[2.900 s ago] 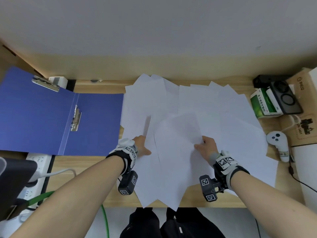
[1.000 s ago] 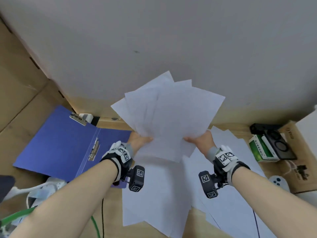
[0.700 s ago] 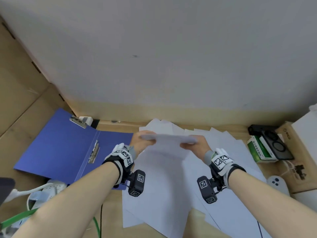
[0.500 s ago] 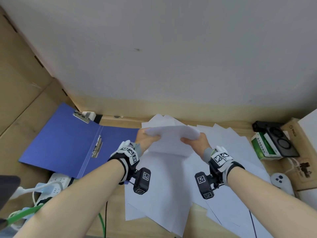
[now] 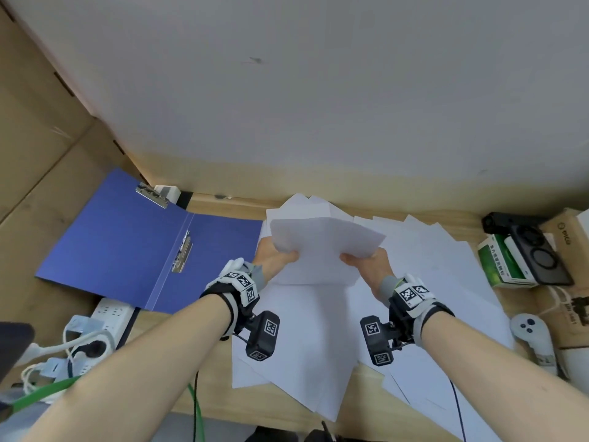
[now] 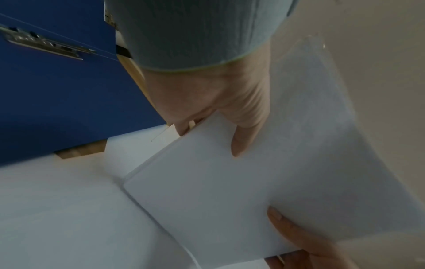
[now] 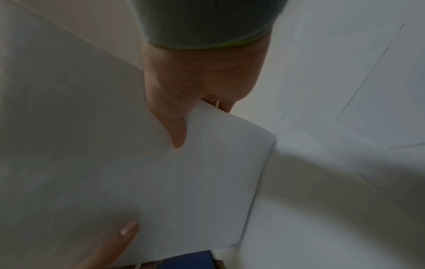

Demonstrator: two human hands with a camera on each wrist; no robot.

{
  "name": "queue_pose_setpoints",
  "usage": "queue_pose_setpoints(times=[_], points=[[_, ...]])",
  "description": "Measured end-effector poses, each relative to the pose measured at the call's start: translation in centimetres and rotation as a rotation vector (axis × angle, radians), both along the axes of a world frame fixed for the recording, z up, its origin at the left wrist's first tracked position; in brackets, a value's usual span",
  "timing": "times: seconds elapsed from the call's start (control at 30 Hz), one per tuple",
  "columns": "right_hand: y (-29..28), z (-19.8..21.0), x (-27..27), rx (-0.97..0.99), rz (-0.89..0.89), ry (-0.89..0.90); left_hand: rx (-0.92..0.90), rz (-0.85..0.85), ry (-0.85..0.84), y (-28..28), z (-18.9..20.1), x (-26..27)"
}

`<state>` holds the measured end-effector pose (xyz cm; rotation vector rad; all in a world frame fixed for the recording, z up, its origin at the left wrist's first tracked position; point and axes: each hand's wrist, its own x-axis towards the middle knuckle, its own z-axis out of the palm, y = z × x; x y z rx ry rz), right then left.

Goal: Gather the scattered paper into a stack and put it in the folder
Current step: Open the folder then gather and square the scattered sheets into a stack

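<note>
Pale wall (image 5: 318,90) fills the upper half of the head view above my wooden desk (image 5: 369,387). I hold a sheaf of paper (image 5: 322,250) lifted over the desk, my left hand (image 5: 274,260) pinching its left edge and my right hand (image 5: 369,266) its right edge. Loose sheets (image 5: 306,346) lie spread on the desk under the sheaf. Left of the sheaf lies the open blue folder (image 5: 121,244); right of it stand a green box (image 5: 500,263) and a white controller (image 5: 530,336). A power strip (image 5: 105,323) sits below the folder.

From my left wrist, my thumb (image 6: 241,138) lies on top of the sheaf, my fingers curled beneath, with the folder beside.

From my right wrist, dim and blurred, my thumb presses the sheaf's top.
</note>
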<state>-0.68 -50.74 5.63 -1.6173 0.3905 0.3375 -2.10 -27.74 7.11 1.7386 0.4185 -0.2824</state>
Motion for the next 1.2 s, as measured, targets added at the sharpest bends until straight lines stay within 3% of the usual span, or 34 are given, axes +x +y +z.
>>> queue_pose_setpoints(times=[0.17, 0.43, 0.53, 0.67, 0.93, 1.2], points=[[-0.1, -1.4, 0.1, -0.005, 0.062, 0.065, 0.021, 0.016, 0.064, -0.2, -2.0, -0.6], [3.6, -2.4, 1.4, 0.010, -0.048, 0.112, -0.077, 0.114, 0.158, 2.4, -3.5, -0.3], [6.3, -3.8, 1.4, -0.004, -0.089, 0.152, -0.128, 0.037, 0.217, 5.8, -4.4, -0.6], [11.2, -6.1, 1.4, -0.070, -0.081, 0.218, -0.014, -0.059, 0.279, 11.6, -7.0, -1.0], [23.3, -10.8, 0.2, -0.125, -0.057, 0.301, 0.143, -0.051, 0.486, 24.1, -12.5, -3.5], [29.1, -12.7, 0.7, -0.213, -0.032, 0.305, 0.303, 0.065, 0.458, 29.3, -14.3, -4.7]])
